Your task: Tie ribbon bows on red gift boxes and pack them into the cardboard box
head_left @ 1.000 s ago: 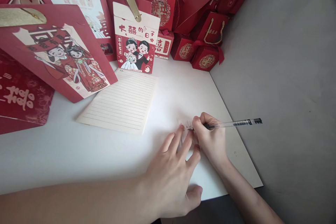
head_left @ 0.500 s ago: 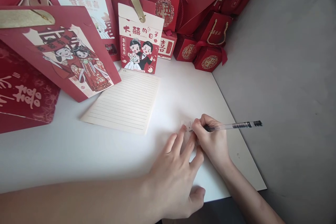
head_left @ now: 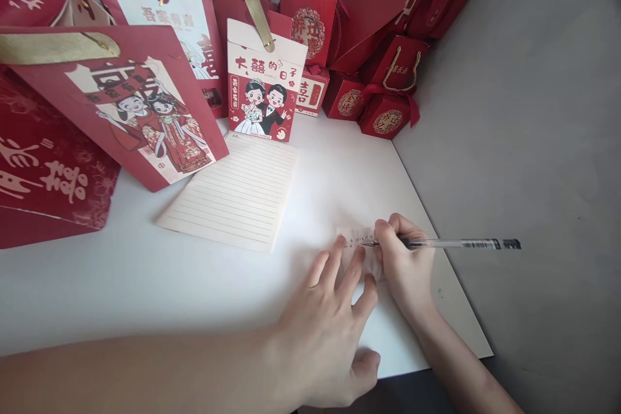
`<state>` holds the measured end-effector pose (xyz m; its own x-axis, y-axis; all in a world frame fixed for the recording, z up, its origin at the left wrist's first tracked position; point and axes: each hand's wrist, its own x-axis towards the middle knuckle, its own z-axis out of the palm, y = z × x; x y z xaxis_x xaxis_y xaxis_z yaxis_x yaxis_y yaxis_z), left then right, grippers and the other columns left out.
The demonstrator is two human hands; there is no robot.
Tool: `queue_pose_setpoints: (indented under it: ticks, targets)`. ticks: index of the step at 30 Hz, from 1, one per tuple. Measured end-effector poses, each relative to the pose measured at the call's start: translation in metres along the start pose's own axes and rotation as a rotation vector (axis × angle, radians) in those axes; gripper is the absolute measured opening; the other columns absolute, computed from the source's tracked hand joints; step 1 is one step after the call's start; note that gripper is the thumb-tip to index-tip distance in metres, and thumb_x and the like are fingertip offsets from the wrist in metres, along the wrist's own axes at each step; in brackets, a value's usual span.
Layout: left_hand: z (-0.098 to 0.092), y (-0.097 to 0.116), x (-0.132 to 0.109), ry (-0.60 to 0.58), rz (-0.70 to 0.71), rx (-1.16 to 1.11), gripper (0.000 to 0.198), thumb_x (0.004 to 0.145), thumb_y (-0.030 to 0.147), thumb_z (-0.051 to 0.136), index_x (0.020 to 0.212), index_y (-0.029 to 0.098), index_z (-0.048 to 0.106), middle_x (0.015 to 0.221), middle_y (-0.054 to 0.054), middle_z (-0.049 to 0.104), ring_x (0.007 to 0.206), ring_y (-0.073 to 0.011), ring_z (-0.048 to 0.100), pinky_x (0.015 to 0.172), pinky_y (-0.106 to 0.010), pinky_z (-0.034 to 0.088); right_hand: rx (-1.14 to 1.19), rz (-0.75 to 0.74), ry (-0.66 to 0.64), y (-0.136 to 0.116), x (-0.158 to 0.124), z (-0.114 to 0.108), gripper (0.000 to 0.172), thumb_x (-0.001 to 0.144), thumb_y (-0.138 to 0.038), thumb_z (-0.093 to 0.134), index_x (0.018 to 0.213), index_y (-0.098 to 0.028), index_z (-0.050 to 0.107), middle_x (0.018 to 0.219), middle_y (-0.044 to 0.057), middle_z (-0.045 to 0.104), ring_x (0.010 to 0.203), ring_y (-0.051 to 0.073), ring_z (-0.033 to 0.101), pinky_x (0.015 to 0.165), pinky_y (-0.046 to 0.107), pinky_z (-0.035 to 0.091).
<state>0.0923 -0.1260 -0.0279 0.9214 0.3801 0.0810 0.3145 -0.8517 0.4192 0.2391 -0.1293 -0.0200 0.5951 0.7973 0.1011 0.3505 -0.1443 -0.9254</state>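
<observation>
My right hand is closed around a clear-barrelled gel pen with black ends. The pen's tip meets a small slip of paper, which bears rows of tiny dark handwriting too small to read. With its fingers spread, my left hand lies flat, fingertips pressing on the slip's left and lower parts. Parts of the slip are hidden beneath both hands. To the left of it, a lined notepad rests on the white table, with a small dark mark at the top of its page.
Red gift bags and a red-and-white couple-print box stand behind and left of the notepad. Several red gift boxes with ribbons crowd the back. A grey wall borders the table's right edge.
My right hand and pen have shifted slightly to the right, uncovering more of the slip and its writing. My left hand stays nearly in place. The whole view has moved a little.
</observation>
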Motion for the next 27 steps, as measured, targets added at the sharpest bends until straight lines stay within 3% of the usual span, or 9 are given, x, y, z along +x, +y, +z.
queue_pose_setpoints:
  ticks: [3,8,17,27]
  targets:
    - [0.0005,-0.0008,0.0009,-0.004,0.008,-0.006,0.069,0.085,0.050,0.039,0.137,0.006,0.033,0.149,-0.024,0.019,0.138,-0.0440,0.000,0.107,-0.058,0.017,0.066,-0.016,0.041,0.0007,0.0001,-0.0008,0.034,0.076,-0.023,0.050,0.051,-0.020,0.027,0.043,-0.008,0.028,0.042,0.006,0.025,0.039,0.019,0.026]
    - [0.0025,-0.0006,0.0022,-0.020,0.004,-0.042,0.072,0.085,0.050,0.038,0.139,0.005,0.029,0.149,-0.025,0.017,0.138,-0.0453,0.000,0.107,-0.059,0.017,-0.078,-0.036,-0.075,0.0045,-0.0013,0.0011,0.036,0.077,-0.027,0.051,0.051,-0.020,0.028,0.045,-0.007,0.030,0.044,0.007,0.028,0.040,0.019,0.028]
    - [-0.0026,-0.0001,0.0035,-0.082,-0.015,-0.066,0.073,0.084,0.049,0.040,0.140,0.003,0.027,0.149,-0.028,0.013,0.137,-0.0463,-0.002,0.106,-0.062,0.016,-0.163,-0.023,-0.090,0.0057,-0.0023,0.0038,0.036,0.077,-0.032,0.051,0.053,-0.020,0.028,0.046,-0.007,0.029,0.045,0.007,0.028,0.040,0.019,0.027]
    - [0.0012,-0.0008,0.0012,-0.035,-0.006,-0.065,0.073,0.085,0.050,0.038,0.140,0.004,0.028,0.150,-0.025,0.014,0.138,-0.0431,-0.008,0.108,-0.059,0.013,-0.076,-0.009,-0.051,0.0043,-0.0010,0.0026,0.037,0.078,-0.031,0.053,0.051,-0.019,0.031,0.044,-0.007,0.035,0.043,0.007,0.032,0.042,0.019,0.030]
